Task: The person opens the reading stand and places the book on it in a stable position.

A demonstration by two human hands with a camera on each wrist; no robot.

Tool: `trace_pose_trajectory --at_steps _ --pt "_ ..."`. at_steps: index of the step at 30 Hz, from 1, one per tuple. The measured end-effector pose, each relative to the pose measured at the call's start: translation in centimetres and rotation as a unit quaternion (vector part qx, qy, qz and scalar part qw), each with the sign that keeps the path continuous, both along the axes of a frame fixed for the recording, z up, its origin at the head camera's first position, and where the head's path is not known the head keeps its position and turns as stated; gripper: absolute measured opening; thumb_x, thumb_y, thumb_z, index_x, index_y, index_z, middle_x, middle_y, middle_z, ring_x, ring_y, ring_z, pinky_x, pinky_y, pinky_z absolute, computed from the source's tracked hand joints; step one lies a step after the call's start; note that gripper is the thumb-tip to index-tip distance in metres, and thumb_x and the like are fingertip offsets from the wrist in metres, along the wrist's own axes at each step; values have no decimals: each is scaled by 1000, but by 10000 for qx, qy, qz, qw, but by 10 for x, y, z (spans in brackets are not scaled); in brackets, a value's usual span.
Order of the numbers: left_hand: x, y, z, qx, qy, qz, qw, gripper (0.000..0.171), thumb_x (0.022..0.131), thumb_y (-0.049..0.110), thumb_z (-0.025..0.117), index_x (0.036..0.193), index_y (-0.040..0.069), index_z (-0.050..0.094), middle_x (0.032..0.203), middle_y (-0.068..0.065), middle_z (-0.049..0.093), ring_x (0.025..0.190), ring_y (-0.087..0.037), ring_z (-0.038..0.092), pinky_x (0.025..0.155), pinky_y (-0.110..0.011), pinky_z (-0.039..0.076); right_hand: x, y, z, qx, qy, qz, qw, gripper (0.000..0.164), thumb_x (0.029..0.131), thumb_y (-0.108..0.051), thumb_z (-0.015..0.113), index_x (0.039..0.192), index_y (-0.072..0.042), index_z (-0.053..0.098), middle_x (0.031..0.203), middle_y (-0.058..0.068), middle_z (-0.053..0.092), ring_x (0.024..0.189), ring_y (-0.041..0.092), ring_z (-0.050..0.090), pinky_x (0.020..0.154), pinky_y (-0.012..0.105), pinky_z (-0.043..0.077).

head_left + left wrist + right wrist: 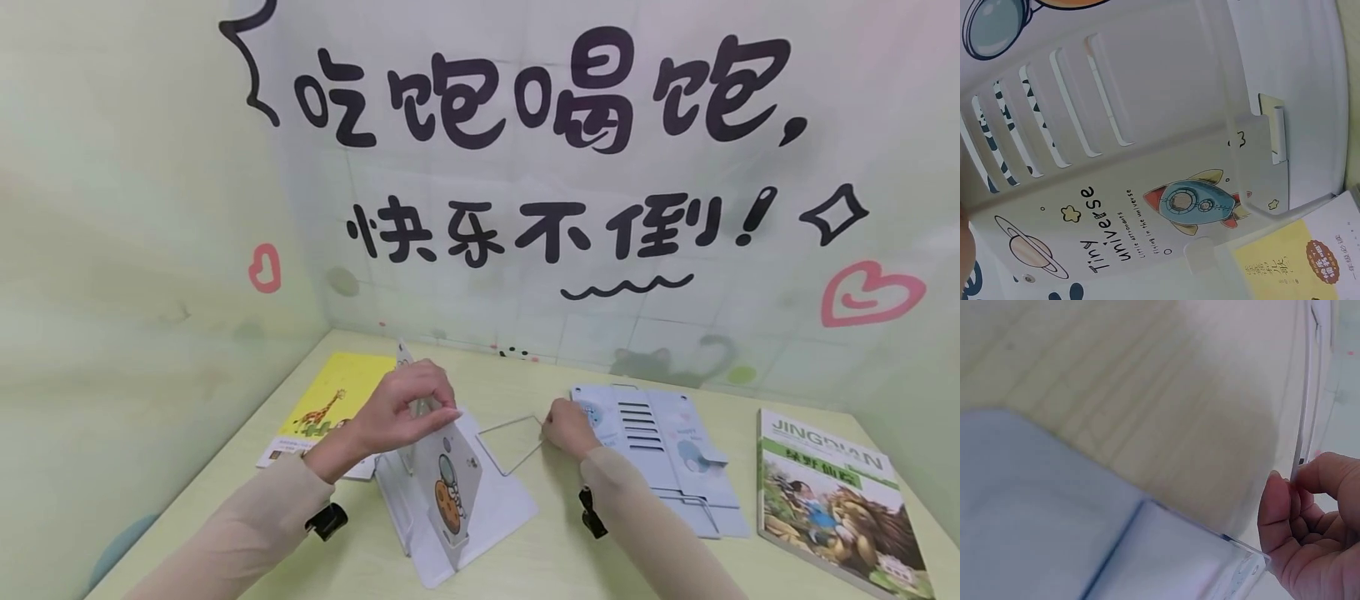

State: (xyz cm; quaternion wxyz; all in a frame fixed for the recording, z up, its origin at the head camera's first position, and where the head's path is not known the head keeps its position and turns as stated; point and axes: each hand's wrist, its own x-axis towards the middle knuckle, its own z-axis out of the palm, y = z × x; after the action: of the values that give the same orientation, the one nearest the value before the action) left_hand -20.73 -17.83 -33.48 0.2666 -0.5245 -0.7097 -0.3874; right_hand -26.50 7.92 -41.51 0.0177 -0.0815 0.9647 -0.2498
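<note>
A white folding book stand (504, 521) with cartoon space prints stands partly unfolded on the table. My left hand (408, 408) grips the top of its raised slotted panel (452, 479); the left wrist view shows the slots and a rocket print (1191, 200) close up, with little of the hand in sight. My right hand (570, 427) pinches a thin bent wire frame (504, 474) between thumb and index finger, beside the stand. In the right wrist view the wire rod (1304, 394) runs up from the fingertips. A pale blue book stand (667, 404) lies flat right by this hand.
A yellow book with a giraffe (341, 383) lies behind the white stand at the left. On the right is a thick picture book (832, 500). The pale table (600, 558) ends against a printed wall cloth (465, 317) at the back.
</note>
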Motion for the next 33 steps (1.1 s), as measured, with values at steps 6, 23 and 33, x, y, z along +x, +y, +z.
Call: trace_pose_trajectory --at_steps 6,23,33 --pt "0 0 -2 216 -107 331 9992 12 89 18 66 77 15 65 75 3 64 75 -10 54 64 -27 44 3 7 4 -734 -232 -44 9970 17 84 3 52 72 1 64 62 6 59 51 12 52 48 21 40" --pt "-15 3 -2 412 -1067 599 9916 19 75 -11 69 79 8 66 80 -10 66 89 -20 59 109 -42 34 23 34 4 -3120 -878 -691 9435 11 87 0 48 76 1 50 62 4 50 52 10 50 51 23 50" --pt "-18 7 5 403 -1318 78 9904 15 80 -12 64 79 3 64 81 -17 64 99 -15 60 106 -36 37 44 40 1 -3676 -1342 -971 9151 14 93 -7 48 82 2 51 66 5 50 53 11 52 54 23 48"
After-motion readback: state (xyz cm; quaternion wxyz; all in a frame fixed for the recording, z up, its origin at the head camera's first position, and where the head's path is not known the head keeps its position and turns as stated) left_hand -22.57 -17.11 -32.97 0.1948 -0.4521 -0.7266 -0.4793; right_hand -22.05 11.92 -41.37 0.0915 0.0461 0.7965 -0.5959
